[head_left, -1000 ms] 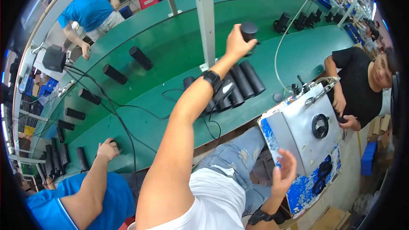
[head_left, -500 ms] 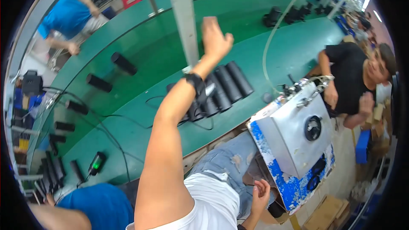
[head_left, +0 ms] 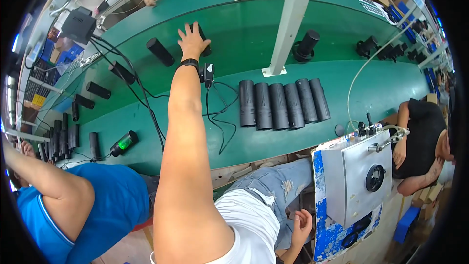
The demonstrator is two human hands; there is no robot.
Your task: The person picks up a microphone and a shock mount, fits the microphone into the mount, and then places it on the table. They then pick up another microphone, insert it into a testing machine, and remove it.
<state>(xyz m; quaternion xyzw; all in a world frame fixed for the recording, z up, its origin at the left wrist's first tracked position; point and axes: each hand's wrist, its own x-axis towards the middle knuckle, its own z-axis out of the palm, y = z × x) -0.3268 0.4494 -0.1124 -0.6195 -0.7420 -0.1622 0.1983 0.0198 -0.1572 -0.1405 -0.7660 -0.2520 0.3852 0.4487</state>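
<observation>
My left hand (head_left: pixel 193 43) reaches far across the green bench, its fingers spread over a black ribbed cylinder (head_left: pixel 204 46) on the sunken green strip. The hand partly hides this cylinder, and whether it touches it I cannot tell. Another black cylinder (head_left: pixel 160 52) lies just left of the hand. Beside my left wrist is a small black device (head_left: pixel 209 74) with a thin cable. My right hand (head_left: pixel 301 227) hangs low near my lap, fingers loosely curled and apart, holding nothing. Several black cylinders (head_left: pixel 279 105) lie side by side on the near bench surface (head_left: pixel 342 88).
A grey metal post (head_left: pixel 290 19) rises from the bench right of my left arm. A silver metal box (head_left: pixel 359 181) with fittings stands on a blue-edged board (head_left: pixel 320 205) at my right. Co-workers sit on both sides. Dark cables (head_left: pixel 146 100) hang at left.
The view has swung, shifting the bench scene. My left hand has gone from beside the post to over a cylinder on the strip, fingers spreading wider. My right hand stays low.
</observation>
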